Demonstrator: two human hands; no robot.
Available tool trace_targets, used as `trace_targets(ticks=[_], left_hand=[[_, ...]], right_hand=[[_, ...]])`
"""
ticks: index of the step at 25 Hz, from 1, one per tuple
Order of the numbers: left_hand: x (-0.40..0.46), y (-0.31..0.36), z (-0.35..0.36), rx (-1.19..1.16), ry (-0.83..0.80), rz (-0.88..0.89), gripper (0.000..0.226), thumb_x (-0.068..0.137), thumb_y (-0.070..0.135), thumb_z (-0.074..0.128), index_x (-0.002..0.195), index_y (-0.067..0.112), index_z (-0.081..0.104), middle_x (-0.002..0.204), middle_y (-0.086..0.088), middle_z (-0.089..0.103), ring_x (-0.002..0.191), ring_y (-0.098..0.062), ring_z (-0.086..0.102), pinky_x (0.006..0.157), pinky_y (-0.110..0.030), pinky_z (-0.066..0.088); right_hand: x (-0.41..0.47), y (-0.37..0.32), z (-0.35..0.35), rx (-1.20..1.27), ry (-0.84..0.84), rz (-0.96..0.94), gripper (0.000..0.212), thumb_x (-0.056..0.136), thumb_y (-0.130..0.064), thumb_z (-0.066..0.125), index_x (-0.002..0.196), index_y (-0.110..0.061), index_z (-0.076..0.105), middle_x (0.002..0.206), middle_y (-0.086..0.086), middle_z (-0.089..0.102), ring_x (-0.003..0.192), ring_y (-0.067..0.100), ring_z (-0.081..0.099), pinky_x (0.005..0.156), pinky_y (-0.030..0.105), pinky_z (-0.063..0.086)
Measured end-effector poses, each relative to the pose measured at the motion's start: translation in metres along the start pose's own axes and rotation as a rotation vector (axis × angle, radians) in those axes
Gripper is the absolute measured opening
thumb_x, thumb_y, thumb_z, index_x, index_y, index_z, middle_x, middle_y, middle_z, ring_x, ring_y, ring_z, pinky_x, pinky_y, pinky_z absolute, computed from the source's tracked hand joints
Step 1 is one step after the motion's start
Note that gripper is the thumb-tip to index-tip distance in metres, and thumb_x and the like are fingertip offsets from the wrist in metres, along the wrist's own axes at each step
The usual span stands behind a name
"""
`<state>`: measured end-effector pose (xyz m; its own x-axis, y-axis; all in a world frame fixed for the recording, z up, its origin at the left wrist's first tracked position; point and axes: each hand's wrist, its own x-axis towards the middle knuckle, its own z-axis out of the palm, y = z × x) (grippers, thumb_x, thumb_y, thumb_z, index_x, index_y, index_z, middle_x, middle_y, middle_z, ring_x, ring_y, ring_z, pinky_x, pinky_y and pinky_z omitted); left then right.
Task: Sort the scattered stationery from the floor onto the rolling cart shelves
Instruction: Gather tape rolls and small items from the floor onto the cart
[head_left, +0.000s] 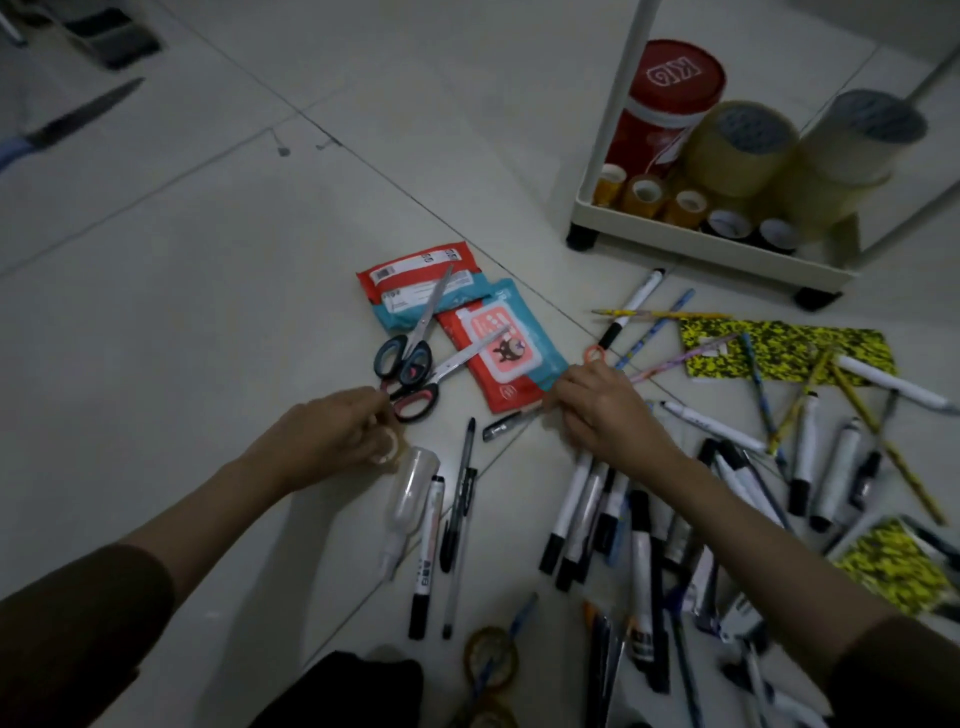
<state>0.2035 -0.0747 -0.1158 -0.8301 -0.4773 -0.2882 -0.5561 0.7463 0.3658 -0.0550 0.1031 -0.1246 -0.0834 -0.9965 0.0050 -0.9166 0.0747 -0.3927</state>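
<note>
Head view: a person's left hand (337, 434) curls round a small tape roll (387, 448) beside scissors (410, 364); the right hand (597, 402) bunches markers (582, 499), apparently gathering like items for the cart (675, 244), beyond the scattered pens.

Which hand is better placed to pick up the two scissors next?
Left, probably. The left hand sits right beside the scissors, though it already holds a small tape roll. The right hand grips markers farther away.

L hand (337, 436) holds small tape roll (387, 448); R hand (605, 410) grips markers (582, 514); 2 scissors (410, 358) between.
</note>
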Motion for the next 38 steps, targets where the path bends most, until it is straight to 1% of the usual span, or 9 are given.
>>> trace_targets(ticks=[4, 8, 15, 21, 26, 29, 33, 36, 38], left_hand=[[0.019, 0.022, -0.013, -0.154, 0.202, 0.104, 0.011, 0.085, 0.023, 0.063, 0.093, 0.018, 0.057, 0.085, 0.006, 0.060, 0.073, -0.017, 0.058, 0.066, -0.034, 0.049], [0.047, 0.060, -0.011, -0.200, 0.224, 0.280, 0.017, 0.082, 0.021, 0.067, 0.090, 0.023, 0.052, 0.084, 0.009, 0.056, 0.070, -0.002, 0.053, 0.066, -0.023, 0.045], [0.073, 0.123, 0.003, -0.273, 0.207, 0.504, 0.016, 0.084, 0.026, 0.066, 0.093, 0.025, 0.054, 0.081, 0.019, 0.050, 0.074, -0.003, 0.052, 0.060, -0.019, 0.044], [0.093, 0.143, 0.009, -0.282, 0.226, 0.466, 0.014, 0.084, 0.029, 0.064, 0.093, 0.028, 0.053, 0.089, 0.012, 0.056, 0.080, -0.010, 0.055, 0.065, -0.027, 0.046], [0.101, 0.146, 0.013, -0.370, 0.206, 0.415, 0.015, 0.082, 0.035, 0.064, 0.089, 0.034, 0.051, 0.087, 0.014, 0.058, 0.080, -0.010, 0.057, 0.065, -0.027, 0.047], [0.111, 0.152, 0.009, -0.432, 0.219, 0.380, 0.014, 0.082, 0.029, 0.066, 0.088, 0.030, 0.053, 0.084, 0.012, 0.057, 0.076, -0.010, 0.057, 0.062, -0.023, 0.046], [0.148, 0.183, -0.009, -0.623, 0.304, 0.285, 0.015, 0.080, 0.018, 0.071, 0.087, 0.019, 0.057, 0.080, 0.013, 0.057, 0.069, -0.002, 0.055, 0.059, -0.006, 0.043], [0.181, 0.212, -0.022, -0.729, 0.352, 0.233, 0.017, 0.081, 0.022, 0.071, 0.088, 0.016, 0.057, 0.082, 0.008, 0.059, 0.072, -0.005, 0.058, 0.062, -0.016, 0.049], [0.200, 0.223, -0.027, -0.823, 0.345, 0.203, 0.020, 0.081, 0.024, 0.071, 0.089, 0.014, 0.057, 0.086, 0.002, 0.061, 0.080, -0.011, 0.060, 0.064, -0.023, 0.052]], right_hand=[[-0.032, 0.008, -0.011, 0.000, -0.051, 0.071, 0.013, 0.082, -0.005, 0.058, 0.090, -0.012, 0.067, 0.096, 0.009, 0.063, 0.093, 0.032, 0.055, 0.080, 0.045, 0.042], [-0.071, 0.015, -0.025, -0.031, -0.090, 0.145, 0.017, 0.088, -0.005, 0.053, 0.097, -0.012, 0.066, 0.101, 0.010, 0.062, 0.098, 0.032, 0.053, 0.082, 0.044, 0.041], [-0.127, 0.028, -0.034, -0.061, -0.003, 0.391, 0.020, 0.089, -0.005, 0.049, 0.102, -0.011, 0.063, 0.105, 0.010, 0.061, 0.098, 0.033, 0.052, 0.078, 0.043, 0.044], [-0.143, 0.047, -0.036, 0.077, 0.262, 0.669, 0.015, 0.089, -0.002, 0.051, 0.101, -0.005, 0.061, 0.101, 0.014, 0.061, 0.092, 0.031, 0.056, 0.073, 0.036, 0.046], [-0.120, 0.059, -0.034, 0.173, 0.253, 0.708, 0.022, 0.087, 0.000, 0.053, 0.108, -0.003, 0.057, 0.107, 0.018, 0.056, 0.092, 0.031, 0.055, 0.075, 0.040, 0.048], [-0.107, 0.072, -0.040, 0.242, 0.279, 0.768, 0.023, 0.086, 0.001, 0.052, 0.108, -0.002, 0.057, 0.108, 0.017, 0.056, 0.089, 0.027, 0.054, 0.072, 0.029, 0.041], [-0.059, 0.080, -0.064, 0.461, 0.420, 0.612, 0.020, 0.088, -0.001, 0.056, 0.108, -0.002, 0.058, 0.105, 0.016, 0.062, 0.086, 0.025, 0.058, 0.070, 0.021, 0.043], [-0.017, 0.080, -0.084, 0.743, 0.548, 0.519, 0.026, 0.091, -0.013, 0.057, 0.117, -0.010, 0.054, 0.104, 0.005, 0.060, 0.086, 0.019, 0.062, 0.073, 0.029, 0.053], [0.002, 0.084, -0.094, 0.807, 0.616, 0.494, 0.026, 0.091, -0.015, 0.058, 0.116, -0.011, 0.052, 0.103, 0.002, 0.057, 0.088, 0.009, 0.060, 0.066, 0.024, 0.054]])
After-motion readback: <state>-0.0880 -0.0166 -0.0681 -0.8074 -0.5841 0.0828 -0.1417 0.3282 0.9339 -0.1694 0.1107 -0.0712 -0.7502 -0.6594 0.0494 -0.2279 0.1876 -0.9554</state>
